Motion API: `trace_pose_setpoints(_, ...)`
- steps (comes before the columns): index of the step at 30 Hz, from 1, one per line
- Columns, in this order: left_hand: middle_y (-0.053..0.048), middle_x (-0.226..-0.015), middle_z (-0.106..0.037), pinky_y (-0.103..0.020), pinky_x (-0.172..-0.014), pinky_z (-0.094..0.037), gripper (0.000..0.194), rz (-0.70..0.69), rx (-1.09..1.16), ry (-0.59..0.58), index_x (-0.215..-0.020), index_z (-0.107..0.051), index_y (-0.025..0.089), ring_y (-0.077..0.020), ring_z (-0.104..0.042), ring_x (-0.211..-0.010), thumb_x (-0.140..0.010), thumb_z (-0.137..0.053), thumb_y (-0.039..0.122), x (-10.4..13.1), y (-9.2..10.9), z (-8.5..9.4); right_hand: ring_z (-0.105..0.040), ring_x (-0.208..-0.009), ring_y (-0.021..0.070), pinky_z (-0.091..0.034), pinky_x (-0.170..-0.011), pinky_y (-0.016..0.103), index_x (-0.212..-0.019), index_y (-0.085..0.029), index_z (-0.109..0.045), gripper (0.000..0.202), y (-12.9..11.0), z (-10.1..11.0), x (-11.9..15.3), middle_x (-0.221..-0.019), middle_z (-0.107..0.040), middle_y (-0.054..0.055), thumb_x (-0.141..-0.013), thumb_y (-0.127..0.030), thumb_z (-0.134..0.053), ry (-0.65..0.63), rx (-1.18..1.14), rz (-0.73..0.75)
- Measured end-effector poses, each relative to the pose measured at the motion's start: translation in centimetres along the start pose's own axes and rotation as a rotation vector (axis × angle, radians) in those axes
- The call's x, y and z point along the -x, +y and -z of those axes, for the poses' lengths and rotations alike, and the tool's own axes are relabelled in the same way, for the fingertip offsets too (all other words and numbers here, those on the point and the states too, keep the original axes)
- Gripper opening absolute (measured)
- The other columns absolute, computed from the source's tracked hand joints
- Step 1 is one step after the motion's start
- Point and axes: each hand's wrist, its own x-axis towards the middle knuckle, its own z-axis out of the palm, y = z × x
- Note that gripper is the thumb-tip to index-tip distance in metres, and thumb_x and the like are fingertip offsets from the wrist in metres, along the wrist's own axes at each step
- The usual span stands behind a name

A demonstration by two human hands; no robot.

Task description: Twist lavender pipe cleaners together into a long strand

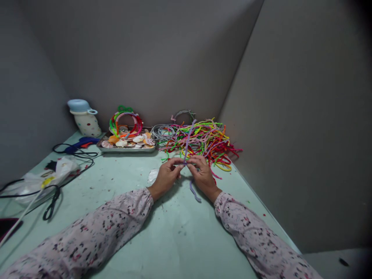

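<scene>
My left hand (167, 174) and my right hand (202, 174) meet above the table, fingertips nearly touching. Both pinch a purple pipe cleaner (188, 141) between thumb and forefinger. One part of it rises upward from the fingertips, in front of the pile. Below my right hand hangs a lavender length (194, 192); whether it belongs to the same pipe cleaner is hidden by the hand. Just beyond my hands lies a heap of multicoloured pipe cleaners (207, 135). A small clear-looking piece (152, 176) rests beside my left hand.
A metal tray (128, 149) holds seashells, with fuzzy coloured rings (126, 122) on top. Grey wire coils (164, 132) sit between tray and heap. At left are a bottle (85, 118), a blue tool (83, 144), black cords (55, 201) and a plastic bag (62, 168). Grey walls enclose the table.
</scene>
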Motion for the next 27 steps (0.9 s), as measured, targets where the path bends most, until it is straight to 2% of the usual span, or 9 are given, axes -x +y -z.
trace_pose_setpoints(10, 0.000, -0.076, -0.062, -0.018, -0.043, -0.036, 0.021, 0.006, 0.011, -0.014, -0.094, -0.061, 0.016, -0.0066, -0.052, -0.048, -0.079, -0.059, 0.031, -0.05, -0.05, 0.06, -0.055, -0.105, 0.0193, -0.046, -0.093, 0.037, -0.096, -0.025, -0.068, 0.014, 0.05, -0.01, 0.03, -0.106, -0.056, 0.006, -0.087, -0.028, -0.058, -0.014, 0.008, -0.004)
trace_pose_setpoints(17, 0.004, -0.056, -0.054, -0.018, -0.044, -0.034, 0.018, 0.006, 0.007, -0.024, -0.092, -0.061, 0.015, -0.0075, -0.048, -0.046, -0.080, -0.058, 0.029, -0.13, -0.15, 0.17, -0.055, -0.105, 0.0189, -0.046, -0.093, 0.036, -0.097, -0.025, -0.068, 0.014, 0.19, -0.04, 0.09, -0.107, -0.056, 0.006, -0.088, -0.027, -0.057, -0.018, 0.000, -0.005)
trace_pose_setpoints(27, 0.002, -0.068, -0.059, -0.018, -0.045, -0.036, 0.019, -0.016, 0.010, -0.026, -0.091, -0.063, 0.015, -0.0062, -0.049, -0.047, -0.079, -0.059, 0.029, -0.24, -0.31, 0.16, -0.055, -0.104, 0.0190, -0.046, -0.092, 0.036, -0.097, -0.026, -0.068, 0.014, 0.23, -0.03, 0.11, -0.106, -0.057, 0.005, -0.088, -0.027, -0.057, -0.008, -0.017, -0.001)
